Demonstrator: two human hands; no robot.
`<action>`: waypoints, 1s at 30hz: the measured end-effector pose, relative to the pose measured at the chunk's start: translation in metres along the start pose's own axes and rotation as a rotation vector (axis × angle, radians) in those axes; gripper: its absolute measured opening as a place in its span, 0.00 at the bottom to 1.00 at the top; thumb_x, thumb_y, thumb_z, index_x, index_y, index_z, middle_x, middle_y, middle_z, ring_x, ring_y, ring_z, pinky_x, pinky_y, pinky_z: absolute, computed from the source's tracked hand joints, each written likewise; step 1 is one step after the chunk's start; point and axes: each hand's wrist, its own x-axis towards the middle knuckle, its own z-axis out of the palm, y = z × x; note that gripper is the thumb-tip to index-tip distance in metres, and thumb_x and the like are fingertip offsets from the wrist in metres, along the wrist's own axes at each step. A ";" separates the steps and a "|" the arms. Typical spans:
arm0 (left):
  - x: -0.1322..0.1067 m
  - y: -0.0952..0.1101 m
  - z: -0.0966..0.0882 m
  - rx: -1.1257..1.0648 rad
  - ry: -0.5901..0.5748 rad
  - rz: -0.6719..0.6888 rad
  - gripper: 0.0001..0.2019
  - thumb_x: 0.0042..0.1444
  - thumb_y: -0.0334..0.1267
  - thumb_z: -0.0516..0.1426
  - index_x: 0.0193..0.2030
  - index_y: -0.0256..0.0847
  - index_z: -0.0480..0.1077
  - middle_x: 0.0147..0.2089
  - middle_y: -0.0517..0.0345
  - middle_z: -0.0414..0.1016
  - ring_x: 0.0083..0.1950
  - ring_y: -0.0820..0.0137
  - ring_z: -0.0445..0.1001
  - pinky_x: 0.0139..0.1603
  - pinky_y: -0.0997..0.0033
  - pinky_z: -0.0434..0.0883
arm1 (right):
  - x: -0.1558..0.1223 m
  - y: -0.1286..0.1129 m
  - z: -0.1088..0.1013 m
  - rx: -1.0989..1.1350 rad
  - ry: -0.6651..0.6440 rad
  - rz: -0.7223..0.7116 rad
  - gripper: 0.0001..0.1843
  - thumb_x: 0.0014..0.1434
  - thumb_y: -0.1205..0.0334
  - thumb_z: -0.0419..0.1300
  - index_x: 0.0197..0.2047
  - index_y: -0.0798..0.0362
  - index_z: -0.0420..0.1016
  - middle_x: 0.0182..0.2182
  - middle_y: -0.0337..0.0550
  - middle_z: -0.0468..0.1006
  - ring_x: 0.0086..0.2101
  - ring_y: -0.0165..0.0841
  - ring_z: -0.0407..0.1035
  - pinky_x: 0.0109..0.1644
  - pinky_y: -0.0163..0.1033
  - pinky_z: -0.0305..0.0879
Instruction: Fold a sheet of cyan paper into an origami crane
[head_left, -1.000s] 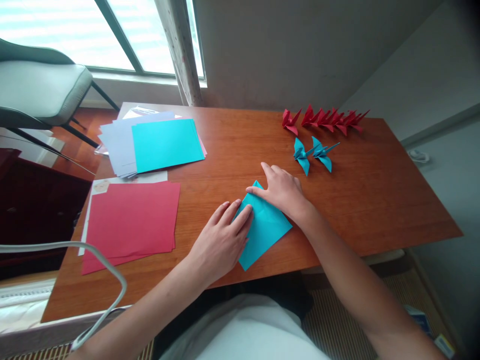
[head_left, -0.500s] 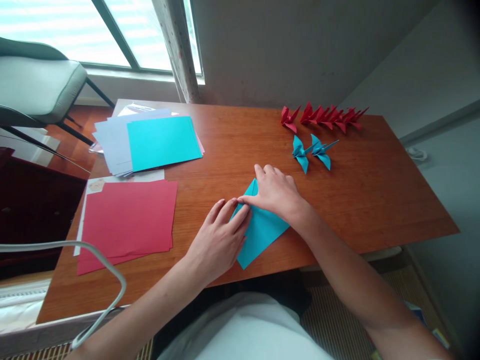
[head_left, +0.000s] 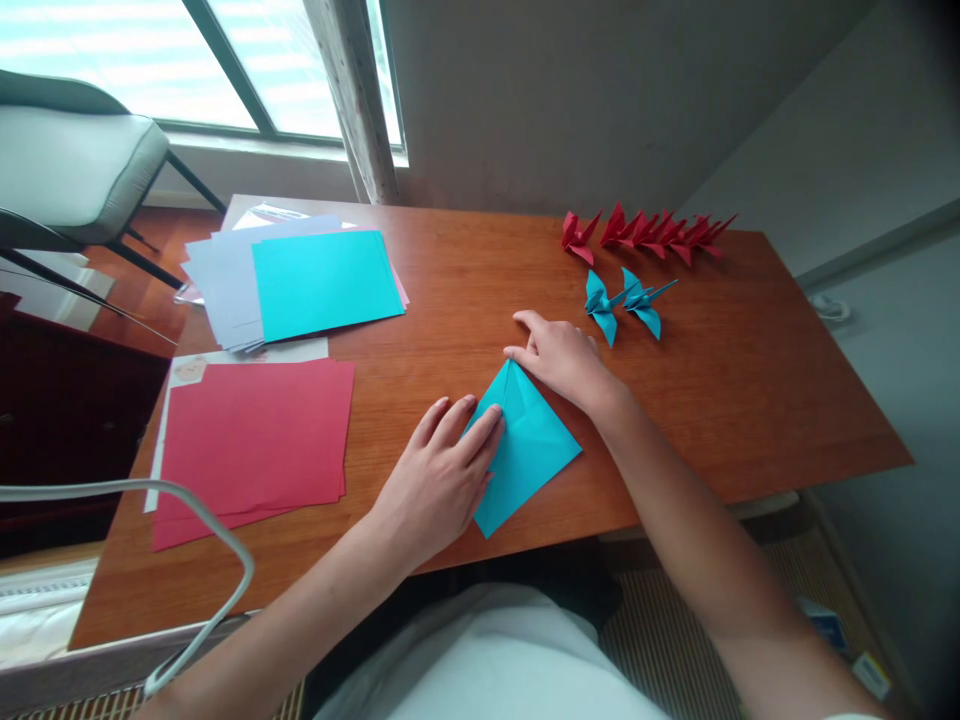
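A folded sheet of turquoise paper (head_left: 529, 445) lies on the table like a diamond, one corner pointing away from me and a crease running down from that corner. My left hand (head_left: 446, 475) rests flat over its left side, fingers stretched out and pressing the paper down. At the far corner is my right hand (head_left: 559, 360); its thumb touches the tip or lies just above it, and the index finger reaches out apart from the thumb. Part of the paper's left edge is hidden under my left hand.
Two blue paper cranes (head_left: 640, 300) stand beyond my right hand, with a row of several red paper cranes (head_left: 660, 235) behind them. At the left lie red sheets (head_left: 259, 435) and turquoise sheets (head_left: 326, 285) on white paper. A pale cable (head_left: 180, 492) arcs across the lower left.
My right hand has slid away from the paper's upper left edge to its far tip, its thumb parting from my left fingers. My left hand has stayed in place.
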 end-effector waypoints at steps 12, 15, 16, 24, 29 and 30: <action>-0.001 -0.010 -0.003 -0.195 0.217 -0.091 0.23 0.68 0.35 0.51 0.68 0.39 0.62 0.70 0.42 0.66 0.68 0.56 0.68 0.64 0.54 0.69 | -0.003 0.023 0.031 0.298 0.272 -0.058 0.20 0.70 0.55 0.52 0.59 0.52 0.73 0.47 0.48 0.82 0.45 0.39 0.76 0.50 0.41 0.68; -0.002 -0.016 -0.004 -0.328 0.329 -0.228 0.20 0.69 0.35 0.50 0.66 0.41 0.62 0.57 0.48 0.78 0.57 0.63 0.78 0.55 0.63 0.74 | -0.014 0.026 0.035 0.445 0.321 -0.103 0.22 0.70 0.50 0.53 0.58 0.54 0.74 0.42 0.47 0.82 0.40 0.37 0.75 0.47 0.40 0.69; -0.002 -0.017 -0.005 -0.372 0.347 -0.274 0.19 0.68 0.35 0.51 0.65 0.41 0.63 0.54 0.51 0.80 0.52 0.64 0.80 0.52 0.65 0.75 | -0.019 0.026 0.035 0.499 0.330 -0.128 0.23 0.70 0.48 0.53 0.58 0.55 0.73 0.42 0.47 0.81 0.40 0.36 0.75 0.47 0.40 0.70; 0.001 -0.021 -0.014 -0.659 0.380 -0.520 0.20 0.66 0.38 0.54 0.64 0.43 0.65 0.42 0.57 0.83 0.34 0.71 0.79 0.34 0.75 0.71 | -0.051 0.017 0.027 0.662 0.142 -0.414 0.24 0.63 0.39 0.60 0.51 0.48 0.77 0.52 0.46 0.79 0.54 0.40 0.72 0.58 0.46 0.69; 0.003 -0.022 -0.006 -0.667 0.402 -0.490 0.24 0.68 0.37 0.52 0.70 0.44 0.58 0.47 0.54 0.82 0.39 0.71 0.80 0.40 0.72 0.74 | -0.061 0.008 0.033 0.702 0.065 -0.412 0.15 0.65 0.48 0.61 0.48 0.48 0.79 0.45 0.42 0.83 0.43 0.35 0.77 0.49 0.41 0.73; 0.004 -0.022 -0.005 -0.593 0.403 -0.471 0.25 0.68 0.37 0.51 0.71 0.44 0.56 0.52 0.52 0.80 0.45 0.68 0.80 0.45 0.68 0.75 | -0.063 0.006 0.035 0.690 0.075 -0.403 0.13 0.66 0.51 0.61 0.48 0.48 0.79 0.44 0.41 0.83 0.43 0.35 0.77 0.50 0.40 0.72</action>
